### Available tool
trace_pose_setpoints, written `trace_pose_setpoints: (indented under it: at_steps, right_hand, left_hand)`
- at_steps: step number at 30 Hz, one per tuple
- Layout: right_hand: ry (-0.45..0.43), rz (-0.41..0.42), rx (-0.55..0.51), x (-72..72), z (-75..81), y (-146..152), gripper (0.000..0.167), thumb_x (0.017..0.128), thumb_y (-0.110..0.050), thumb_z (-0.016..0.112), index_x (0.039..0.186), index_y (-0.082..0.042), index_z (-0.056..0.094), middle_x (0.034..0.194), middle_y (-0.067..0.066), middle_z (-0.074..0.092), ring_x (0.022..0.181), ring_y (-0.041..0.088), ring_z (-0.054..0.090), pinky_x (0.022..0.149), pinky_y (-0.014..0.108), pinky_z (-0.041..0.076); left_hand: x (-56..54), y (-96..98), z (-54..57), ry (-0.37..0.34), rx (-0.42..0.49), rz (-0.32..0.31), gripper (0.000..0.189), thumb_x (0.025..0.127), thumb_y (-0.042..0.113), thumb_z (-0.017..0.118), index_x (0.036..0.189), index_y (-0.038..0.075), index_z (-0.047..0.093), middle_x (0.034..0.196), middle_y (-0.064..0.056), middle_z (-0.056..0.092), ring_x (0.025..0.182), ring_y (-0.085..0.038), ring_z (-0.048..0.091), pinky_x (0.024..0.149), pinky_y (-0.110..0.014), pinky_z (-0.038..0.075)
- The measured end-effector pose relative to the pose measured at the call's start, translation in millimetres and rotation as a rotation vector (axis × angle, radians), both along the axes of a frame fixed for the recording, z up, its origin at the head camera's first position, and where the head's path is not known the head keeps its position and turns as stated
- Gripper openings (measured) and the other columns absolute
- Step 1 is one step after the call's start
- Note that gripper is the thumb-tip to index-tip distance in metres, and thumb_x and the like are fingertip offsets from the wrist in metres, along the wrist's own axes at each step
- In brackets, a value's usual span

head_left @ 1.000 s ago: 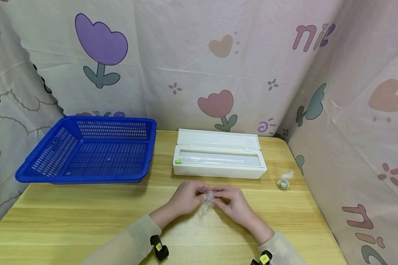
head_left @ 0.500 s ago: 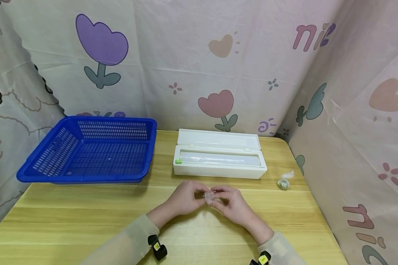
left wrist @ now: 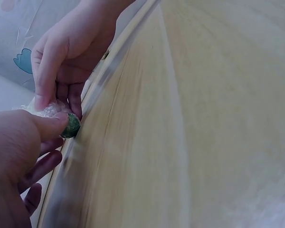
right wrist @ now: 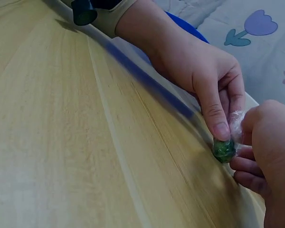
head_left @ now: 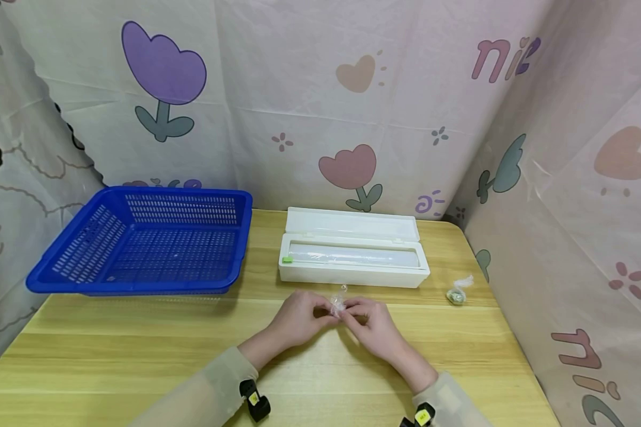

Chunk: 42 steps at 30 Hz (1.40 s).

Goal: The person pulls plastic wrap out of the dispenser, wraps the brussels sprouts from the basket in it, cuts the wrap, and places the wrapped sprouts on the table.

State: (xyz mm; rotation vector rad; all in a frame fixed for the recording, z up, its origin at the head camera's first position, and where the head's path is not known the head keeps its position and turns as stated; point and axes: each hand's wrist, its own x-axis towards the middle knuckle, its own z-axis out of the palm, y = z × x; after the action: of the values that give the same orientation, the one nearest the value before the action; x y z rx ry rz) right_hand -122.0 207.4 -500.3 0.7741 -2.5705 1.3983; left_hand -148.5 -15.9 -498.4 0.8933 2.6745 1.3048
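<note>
Both hands meet over the table, in front of the white box. The left hand (head_left: 299, 317) and the right hand (head_left: 376, 329) pinch a small green ball wrapped in cling film between thumbs and fingers. In the head view only its clear, crumpled film (head_left: 338, 301) shows, with a loose tail standing up beyond the fingertips. The green ball (right wrist: 223, 151) pokes out below the left thumb in the right wrist view. From the left wrist view, the green ball (left wrist: 72, 126) sits at the left thumb's tip, the right fingers gripping the film just behind it.
A white cling film box (head_left: 352, 277) stands behind the hands, lid raised, with a film roll (head_left: 352, 255) and green slider inside. Another film-wrapped green bundle (head_left: 456, 295) lies at the right. A blue plastic basket (head_left: 139, 289) stands at the back left of the wooden table (head_left: 139, 350).
The film tail hung toward the person a second ago, was bunched between the fingers half a second ago, and now points away toward the box. Both hands have stayed nearly in place.
</note>
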Motion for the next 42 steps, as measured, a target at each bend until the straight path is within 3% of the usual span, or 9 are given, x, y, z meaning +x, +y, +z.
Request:
trace_pose_setpoints:
  at_steps: [5, 11, 16, 19, 24, 32, 36, 42]
  right_hand:
    - [-0.084, -0.070, -0.080, 1.0, 5.4, -5.3, 0.009, 0.094, 0.000, 0.078, 0.088, -0.006, 0.081, 0.106, 0.011, 0.078, 0.096, 0.026, 0.076, 0.080, 0.031, 0.062]
    - [-0.096, -0.099, -0.111, 0.8, 4.3, -6.6, 0.009, 0.091, 0.003, 0.081, 0.088, -0.004, 0.077, 0.101, 0.010, 0.078, 0.087, 0.024, 0.074, 0.075, 0.033, 0.062]
    - [-0.105, -0.098, -0.115, -0.5, 1.5, -5.0, 0.011, 0.090, -0.001, 0.083, 0.097, -0.005, 0.075, 0.092, 0.003, 0.075, 0.080, 0.020, 0.070, 0.073, 0.032, 0.061]
    - [-0.103, -0.085, -0.109, -1.7, -0.1, -4.9, 0.019, 0.091, -0.003, 0.084, 0.108, -0.004, 0.074, 0.093, 0.002, 0.074, 0.082, 0.019, 0.070, 0.075, 0.032, 0.062]
    - [-0.019, -0.051, -0.091, -3.6, -2.8, -5.2, 0.024, 0.090, 0.002, 0.082, 0.113, -0.005, 0.078, 0.096, 0.000, 0.075, 0.084, 0.017, 0.070, 0.076, 0.032, 0.061]
    - [0.177, 0.022, -0.099, -4.3, -4.8, -5.9, 0.026, 0.084, 0.016, 0.080, 0.099, -0.004, 0.083, 0.102, 0.006, 0.076, 0.093, 0.025, 0.074, 0.085, 0.034, 0.061]
    - [0.185, 0.019, -0.027, -4.5, -5.2, -4.8, 0.026, 0.083, 0.017, 0.080, 0.100, -0.003, 0.083, 0.105, 0.007, 0.076, 0.097, 0.025, 0.074, 0.088, 0.033, 0.061]
    - [0.142, 0.023, 0.096, -1.9, -6.2, -2.4, 0.025, 0.090, 0.008, 0.076, 0.111, -0.002, 0.081, 0.116, 0.010, 0.075, 0.106, 0.024, 0.072, 0.091, 0.034, 0.060]
  left_hand:
    - [1.3, -0.1, 0.3, -0.024, 0.014, 0.015, 0.005, 0.090, 0.027, 0.087, 0.092, 0.025, 0.083, 0.097, 0.016, 0.077, 0.096, -0.005, 0.071, 0.091, -0.035, 0.057]
    - [1.7, -0.3, -1.9, -0.011, 0.081, 0.001, 0.006, 0.091, 0.024, 0.085, 0.093, 0.020, 0.084, 0.093, 0.015, 0.077, 0.093, -0.004, 0.071, 0.086, -0.032, 0.058]
    - [-0.4, 0.1, -2.2, -0.023, 0.103, -0.002, 0.015, 0.099, 0.031, 0.078, 0.102, 0.017, 0.081, 0.095, 0.014, 0.077, 0.093, -0.004, 0.070, 0.088, -0.032, 0.057]
    - [-1.8, 0.1, -1.6, -0.052, 0.106, -0.012, 0.021, 0.099, 0.029, 0.078, 0.114, 0.016, 0.077, 0.100, 0.012, 0.077, 0.094, -0.004, 0.070, 0.092, -0.035, 0.056]
    - [-1.9, 0.1, 0.3, -0.085, 0.108, -0.025, 0.034, 0.100, 0.024, 0.077, 0.131, 0.013, 0.071, 0.106, 0.007, 0.078, 0.099, -0.006, 0.072, 0.096, -0.039, 0.056]
    - [-1.2, -1.0, -2.5, -0.034, 0.140, -0.037, 0.022, 0.101, 0.015, 0.075, 0.123, 0.015, 0.077, 0.110, 0.008, 0.078, 0.094, -0.003, 0.073, 0.091, -0.034, 0.058]
    - [-1.4, -1.4, -5.1, 0.023, 0.170, -0.038, 0.016, 0.100, 0.011, 0.074, 0.114, 0.014, 0.082, 0.110, 0.009, 0.078, 0.095, -0.003, 0.073, 0.088, -0.030, 0.059]
    - [-1.0, -3.7, -4.5, 0.054, 0.120, -0.018, 0.017, 0.096, 0.013, 0.075, 0.112, 0.013, 0.083, 0.109, 0.007, 0.078, 0.102, -0.006, 0.073, 0.092, -0.030, 0.058]
